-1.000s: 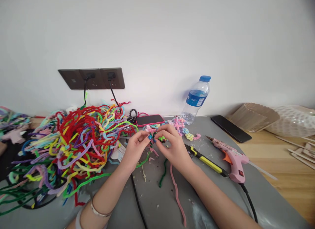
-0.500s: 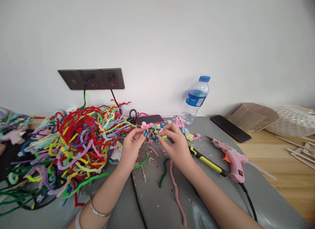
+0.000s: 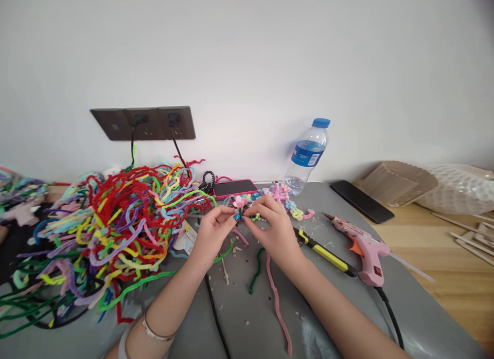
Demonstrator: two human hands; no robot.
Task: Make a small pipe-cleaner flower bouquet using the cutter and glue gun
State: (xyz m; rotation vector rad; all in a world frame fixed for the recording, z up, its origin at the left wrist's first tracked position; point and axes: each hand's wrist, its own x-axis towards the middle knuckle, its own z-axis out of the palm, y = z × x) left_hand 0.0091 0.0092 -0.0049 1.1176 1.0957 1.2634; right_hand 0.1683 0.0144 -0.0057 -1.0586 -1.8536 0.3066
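Between my hands is a small pipe-cleaner flower (image 3: pixel 240 201), pink on top with dark green below. My left hand (image 3: pixel 215 230) pinches its green part between thumb and forefinger. The fingertips of my right hand (image 3: pixel 272 222) are closed on the same green part from the other side. Below my hands, a short dark green pipe cleaner (image 3: pixel 257 271) and a longer pink pipe cleaner (image 3: pixel 277 302) lie on the grey mat (image 3: pixel 254 328). Just behind sit several pastel pipe-cleaner pieces (image 3: pixel 281 191), partly hidden by my right hand.
A large tangle of coloured pipe cleaners (image 3: pixel 123 220) spreads over the left. To the right lie a yellow-black utility knife (image 3: pixel 328 253), a pink glue gun (image 3: pixel 366 248) and a black phone (image 3: pixel 362 201). A water bottle (image 3: pixel 307 156) leans at the wall near a red-edged phone (image 3: pixel 235 188).
My left hand has moved slightly right, bringing the flower closer to my right hand. The fingertips of both hands now nearly meet at the green part.
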